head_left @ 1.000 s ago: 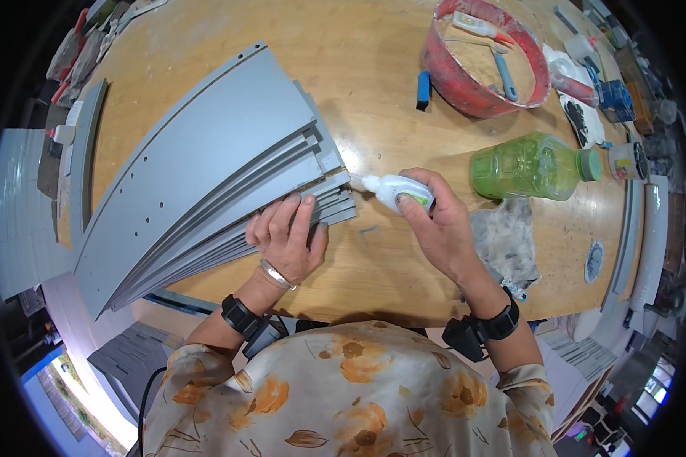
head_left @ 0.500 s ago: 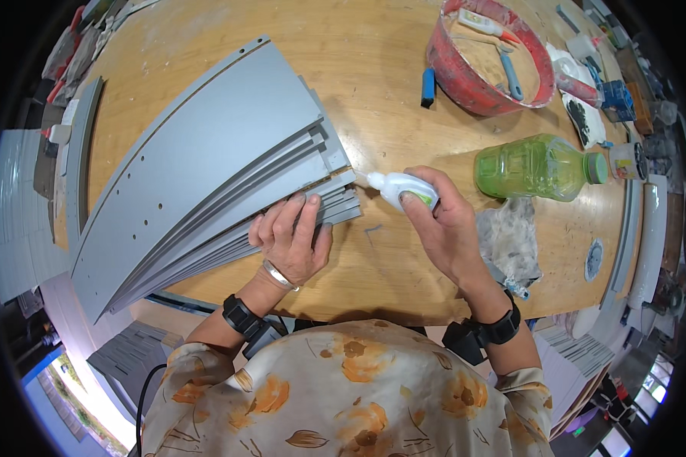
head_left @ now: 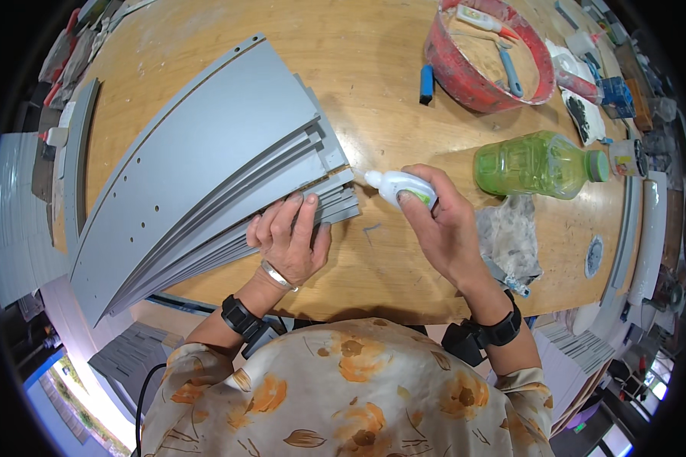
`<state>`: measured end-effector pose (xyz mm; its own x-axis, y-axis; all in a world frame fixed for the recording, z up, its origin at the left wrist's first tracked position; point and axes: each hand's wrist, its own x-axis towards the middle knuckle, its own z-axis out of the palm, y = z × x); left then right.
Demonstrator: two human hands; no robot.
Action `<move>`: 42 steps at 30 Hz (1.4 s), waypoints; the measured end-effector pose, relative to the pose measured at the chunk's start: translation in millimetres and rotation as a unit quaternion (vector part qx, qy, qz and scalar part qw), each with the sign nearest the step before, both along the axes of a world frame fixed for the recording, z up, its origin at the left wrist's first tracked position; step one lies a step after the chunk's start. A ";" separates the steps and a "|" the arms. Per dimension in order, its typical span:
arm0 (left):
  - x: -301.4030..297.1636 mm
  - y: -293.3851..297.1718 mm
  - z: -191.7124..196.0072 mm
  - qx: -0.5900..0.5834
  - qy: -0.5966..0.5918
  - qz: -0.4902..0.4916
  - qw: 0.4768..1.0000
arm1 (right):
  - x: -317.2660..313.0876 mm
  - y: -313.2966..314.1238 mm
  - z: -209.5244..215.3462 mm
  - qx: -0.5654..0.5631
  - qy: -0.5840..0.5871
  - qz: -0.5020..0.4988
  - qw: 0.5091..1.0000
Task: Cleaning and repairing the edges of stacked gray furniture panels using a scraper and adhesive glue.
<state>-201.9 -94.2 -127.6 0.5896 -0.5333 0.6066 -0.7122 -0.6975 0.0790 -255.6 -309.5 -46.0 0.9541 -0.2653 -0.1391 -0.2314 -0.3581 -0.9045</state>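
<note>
My right hand [head_left: 443, 221] is closed around a small white squeeze bottle [head_left: 398, 185], tilted so its narrow tip points left at the corner of a stack of panels. The stack is made of several grey curved panels [head_left: 198, 145], with small dark holes and a brown groove along the long edge. My left hand [head_left: 291, 236] rests against the near side of the stack, fingertips on the panel edges and thumb apart. Whether those fingers grip a panel or only steady it is hard to make out.
A red tub [head_left: 453, 72] holds tan powder, another white bottle and a blue-handled tool. Beside it stands a small blue block [head_left: 427, 84]. A green-tinted plastic bottle [head_left: 530, 164] lies on its side at right, above a stained rag [head_left: 511, 236]. Long grey strips line both table sides.
The hands, white bottle and panels keep nearly the same places. The whole view has shifted very slightly.
</note>
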 end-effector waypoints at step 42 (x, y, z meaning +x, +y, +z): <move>1.5 -0.2 -0.8 0.016 -0.021 -0.002 1.000 | 0.9 -0.5 13.2 0.005 0.033 0.003 0.999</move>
